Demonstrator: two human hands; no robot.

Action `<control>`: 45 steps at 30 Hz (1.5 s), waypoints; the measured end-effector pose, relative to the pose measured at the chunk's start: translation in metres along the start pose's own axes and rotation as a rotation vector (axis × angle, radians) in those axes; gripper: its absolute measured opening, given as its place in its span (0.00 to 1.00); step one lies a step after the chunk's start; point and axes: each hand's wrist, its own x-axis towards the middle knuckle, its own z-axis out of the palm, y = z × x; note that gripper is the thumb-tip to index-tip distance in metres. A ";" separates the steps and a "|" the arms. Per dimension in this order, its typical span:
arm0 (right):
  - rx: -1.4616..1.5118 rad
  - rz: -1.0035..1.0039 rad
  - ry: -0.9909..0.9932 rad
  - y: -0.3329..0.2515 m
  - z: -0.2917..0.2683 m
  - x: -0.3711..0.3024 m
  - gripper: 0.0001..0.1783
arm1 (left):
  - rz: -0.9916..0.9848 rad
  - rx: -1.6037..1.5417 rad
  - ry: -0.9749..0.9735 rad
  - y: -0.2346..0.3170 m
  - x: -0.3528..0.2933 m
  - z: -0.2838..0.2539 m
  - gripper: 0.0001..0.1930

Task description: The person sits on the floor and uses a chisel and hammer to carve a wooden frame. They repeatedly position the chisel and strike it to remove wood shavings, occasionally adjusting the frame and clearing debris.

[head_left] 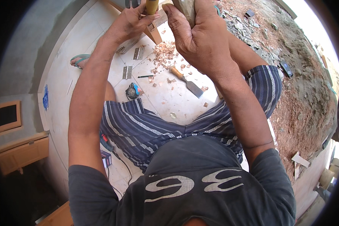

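Observation:
At the top edge, my left hand is closed around a tool with a yellow handle; its working end is out of view. A dark grey metal piece shows beside those fingers. My right hand wraps round a worn, brownish wooden bar or handle, whose far end is cut off by the frame. Below the hands, a piece of wood has a cut slot near its end. A broad chisel with a wooden handle lies on the floor between my legs.
Wood chips scatter over the white tiles. Two metal hinges, a pencil and a blue-black tape measure lie near my left leg. A corded power tool is beside my thigh. Rubble and soil border the right.

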 end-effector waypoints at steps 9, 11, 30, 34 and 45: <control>-0.087 -0.066 0.081 0.013 0.011 0.001 0.25 | 0.036 0.046 0.049 0.004 0.000 0.003 0.15; -0.312 -0.012 -0.087 0.021 0.009 0.005 0.25 | -0.122 0.171 0.012 0.024 0.000 0.006 0.16; -0.014 0.054 0.076 0.046 -0.019 -0.028 0.23 | 0.047 0.166 0.095 0.037 0.002 -0.007 0.12; -0.024 0.088 0.056 0.041 -0.016 -0.032 0.22 | 0.027 0.187 0.048 0.039 0.001 -0.007 0.10; 0.085 -0.364 0.292 0.036 0.001 -0.018 0.16 | 0.045 0.251 0.002 0.061 -0.001 0.009 0.14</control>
